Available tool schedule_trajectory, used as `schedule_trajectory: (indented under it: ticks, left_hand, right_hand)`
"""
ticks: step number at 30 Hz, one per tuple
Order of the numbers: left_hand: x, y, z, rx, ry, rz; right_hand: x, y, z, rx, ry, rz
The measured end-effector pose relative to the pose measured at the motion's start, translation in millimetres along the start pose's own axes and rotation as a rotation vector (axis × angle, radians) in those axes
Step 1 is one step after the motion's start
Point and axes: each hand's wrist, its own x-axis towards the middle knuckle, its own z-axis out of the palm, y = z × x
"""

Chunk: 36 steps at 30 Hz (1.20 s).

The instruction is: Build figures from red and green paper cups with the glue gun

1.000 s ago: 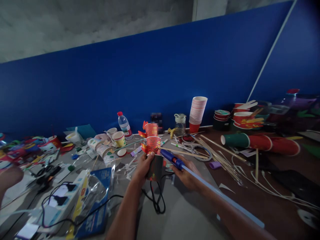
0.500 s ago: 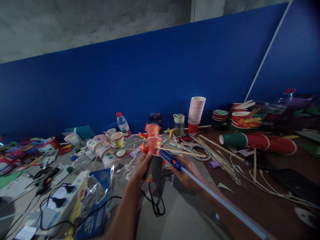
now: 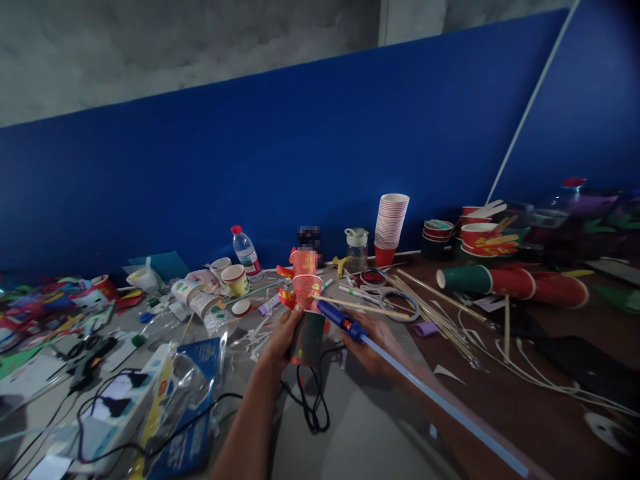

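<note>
My left hand is closed round the side of a joined figure of red and dark green paper cups, held upright at the centre. Red and yellow pieces stick out from the figure's left side. My right hand grips a blue glue gun with a long translucent glue stick coming out of its rear toward the lower right. The gun's tip points at the figure, near the seam between red and green cups; whether it touches is hard to tell.
Behind stand a water bottle, a lidded jar and a cup stack. Joined cups and wooden sticks lie right. A power strip, a black glue gun and a blue package lie left.
The view has shifted very slightly, so the surrounding objects at the right appear a little further left. Both hands keep the same hold on the cup figure and the glue gun.
</note>
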Motion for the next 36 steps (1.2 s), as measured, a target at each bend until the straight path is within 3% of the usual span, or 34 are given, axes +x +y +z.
schedule_trajectory:
  ticks: [6,13,19,36]
  left_hand:
    - [2.2,-3.4,-2.2,0.006,-0.020,0.014]
    - [-0.1,-0.7,1.7,-0.002,0.011,0.013]
    - [1.2,-1.0,-1.7,-0.012,0.015,-0.006]
    - [1.7,-2.4,-3.6,-0.048,-0.027,0.001]
  right_hand:
    - [-2.0,4.7,3.2,0.062,0.027,-0.009]
    - [2.7,1.2,-1.0,0.005,0.006,-0.136]
    - [1.1,-2.0,-3.7,0.043,0.013,-0.037]
    - [-1.4,-4.2,-6.2,0.073,-0.012,0.045]
